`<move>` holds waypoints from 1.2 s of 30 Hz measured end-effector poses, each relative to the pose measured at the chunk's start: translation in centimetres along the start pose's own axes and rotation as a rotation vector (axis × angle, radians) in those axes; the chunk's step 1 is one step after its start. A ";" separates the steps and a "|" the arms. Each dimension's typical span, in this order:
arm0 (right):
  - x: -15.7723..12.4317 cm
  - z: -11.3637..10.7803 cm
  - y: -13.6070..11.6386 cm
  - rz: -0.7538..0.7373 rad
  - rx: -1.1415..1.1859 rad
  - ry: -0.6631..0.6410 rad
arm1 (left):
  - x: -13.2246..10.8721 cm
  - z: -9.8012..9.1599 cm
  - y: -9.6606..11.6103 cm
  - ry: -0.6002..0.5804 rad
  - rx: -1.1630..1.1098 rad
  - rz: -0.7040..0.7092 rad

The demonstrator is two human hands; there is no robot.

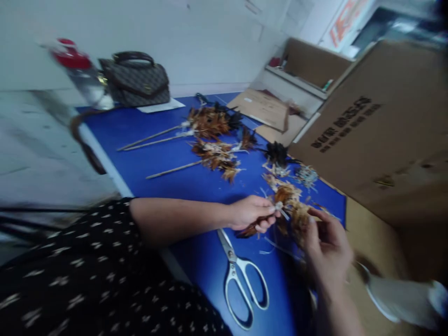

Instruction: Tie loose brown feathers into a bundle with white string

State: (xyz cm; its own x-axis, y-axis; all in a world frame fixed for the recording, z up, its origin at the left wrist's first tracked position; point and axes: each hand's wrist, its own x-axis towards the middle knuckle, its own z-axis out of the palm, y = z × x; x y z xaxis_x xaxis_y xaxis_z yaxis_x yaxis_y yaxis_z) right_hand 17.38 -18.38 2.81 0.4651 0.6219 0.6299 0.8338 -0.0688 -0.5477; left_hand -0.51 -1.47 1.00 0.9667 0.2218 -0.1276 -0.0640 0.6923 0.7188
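Observation:
My left hand (257, 214) is closed around a small bunch of brown feathers (249, 230), whose pale tied end shows at the thumb. Just to the right, my right hand (329, 240) has thumb and forefinger pinched together; anything between them is too blurred to make out. Under and beyond both hands lies a pile of loose tan and brown feathers (287, 192). Below my left hand, silver scissors (231, 266) rest on the blue tabletop (168, 191) with their handles toward me. A thin whitish strand (271, 245) lies between the hands.
Feather bundles on sticks (210, 121) lie farther back, with black feathers (276, 153) to their right. A handbag (138, 81) and a red-capped bottle (84, 77) stand by the wall. A large cardboard box (378, 126) borders the right; a blurred whitish object (402, 298) is at lower right.

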 end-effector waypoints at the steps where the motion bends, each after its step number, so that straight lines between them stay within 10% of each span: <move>1: -0.1 0.2 -0.2 0.020 0.039 -0.020 | 0.1 -0.1 0.0 -0.001 -0.009 -0.004; 12: -1.3 1.9 -3.1 0.091 0.178 -0.300 | -0.2 0.3 0.0 -0.060 0.126 -0.025; 18: -1.2 1.7 -4.1 0.021 0.151 -0.312 | 0.3 0.6 -0.3 0.173 0.244 0.032; 28: -2.2 2.1 -4.5 0.010 0.231 -0.353 | -0.5 -0.7 0.0 0.286 1.159 0.295; 36: -2.0 1.5 -4.1 0.001 0.242 -0.381 | -0.1 -0.4 -0.4 0.234 0.901 0.261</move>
State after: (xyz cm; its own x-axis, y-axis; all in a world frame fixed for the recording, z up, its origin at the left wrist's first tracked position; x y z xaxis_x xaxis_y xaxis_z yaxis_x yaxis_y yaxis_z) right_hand 12.54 -18.19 2.99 0.2859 0.8677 0.4067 0.7189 0.0864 -0.6898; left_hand -0.73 -1.48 0.44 0.8687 0.4930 0.0475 0.0386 -0.1630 0.9859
